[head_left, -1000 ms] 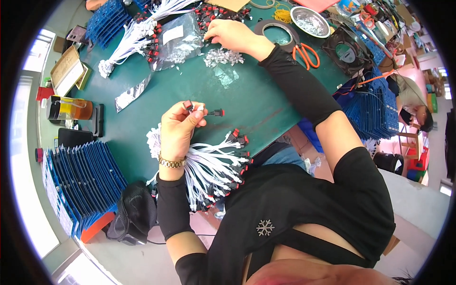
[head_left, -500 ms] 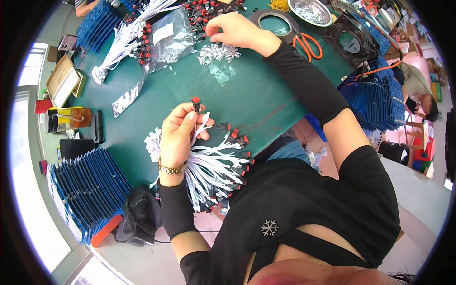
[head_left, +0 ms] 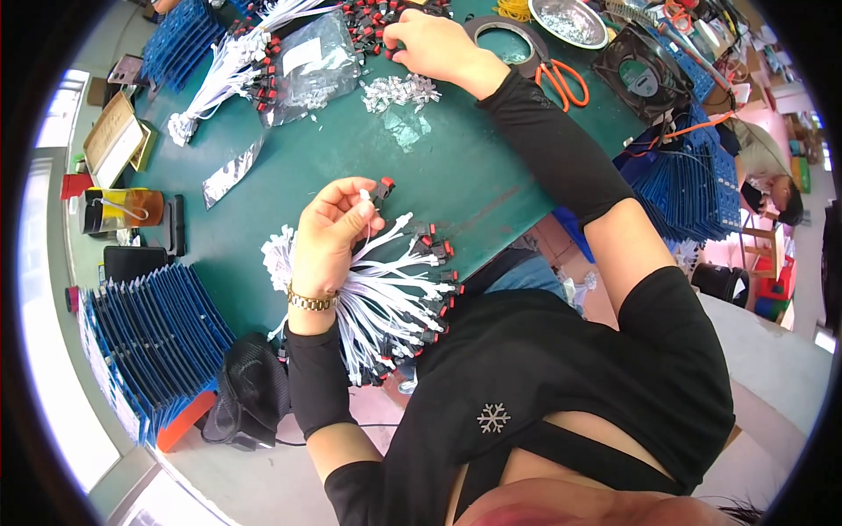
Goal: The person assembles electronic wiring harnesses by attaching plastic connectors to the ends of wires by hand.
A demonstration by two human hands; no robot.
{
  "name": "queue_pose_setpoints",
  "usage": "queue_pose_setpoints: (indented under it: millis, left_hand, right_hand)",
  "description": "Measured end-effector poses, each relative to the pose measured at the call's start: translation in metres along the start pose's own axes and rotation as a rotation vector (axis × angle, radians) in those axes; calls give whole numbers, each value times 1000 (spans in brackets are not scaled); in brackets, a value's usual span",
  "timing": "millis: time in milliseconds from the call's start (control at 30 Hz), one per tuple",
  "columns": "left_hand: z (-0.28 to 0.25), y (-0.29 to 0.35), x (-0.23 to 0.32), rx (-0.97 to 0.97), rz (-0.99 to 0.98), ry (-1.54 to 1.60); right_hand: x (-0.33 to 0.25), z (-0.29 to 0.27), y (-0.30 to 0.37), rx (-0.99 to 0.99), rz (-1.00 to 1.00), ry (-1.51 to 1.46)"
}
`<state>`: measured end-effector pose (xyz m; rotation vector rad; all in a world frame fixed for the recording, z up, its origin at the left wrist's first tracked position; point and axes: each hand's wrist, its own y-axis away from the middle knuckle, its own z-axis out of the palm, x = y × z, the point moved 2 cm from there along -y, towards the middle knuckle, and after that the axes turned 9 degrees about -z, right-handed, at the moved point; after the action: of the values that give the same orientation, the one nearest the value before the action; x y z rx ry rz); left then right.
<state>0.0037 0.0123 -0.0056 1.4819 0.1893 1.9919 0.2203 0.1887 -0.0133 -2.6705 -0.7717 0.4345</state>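
My left hand (head_left: 329,232) pinches the end of a white cable (head_left: 366,200) between thumb and fingertips. A small red-and-black connector (head_left: 384,188) sticks out just past the fingertips. A fanned bundle of white cables (head_left: 386,294), many tipped with red-and-black connectors, spreads beneath this hand and over the table's front edge. My right hand (head_left: 434,51) reaches to the far side, its fingers curled at the edge of a pile of red-and-black connectors (head_left: 373,19). What the right fingertips hold, if anything, blends with the pile.
Small clear-white pieces (head_left: 399,93) lie on the green table (head_left: 289,175) beside a plastic bag (head_left: 316,61). Orange-handled scissors (head_left: 561,83), a tape roll (head_left: 504,44) and a fan (head_left: 643,74) are at right. Blue board stacks (head_left: 158,342) stand left; a cup (head_left: 123,210) is nearby.
My left fingers have shifted on the cable end; the connector at their tips now tilts right. My right hand has moved slightly left and farther away, its fingers now curled against the connector pile.
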Motion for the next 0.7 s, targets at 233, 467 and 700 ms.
queue_pose_setpoints:
  millis: [233,467,700]
  left_hand:
    - [4,-1,-1,65,60,41]
    - [6,1,-1,195,192,-190]
    - [11,1,3,273,299,-294]
  right_hand:
    - [-17,20,-10,37,-387,-70]
    - [-36,19,-1,0,-348,66]
    - [-31,7,-3,-2,-355,103]
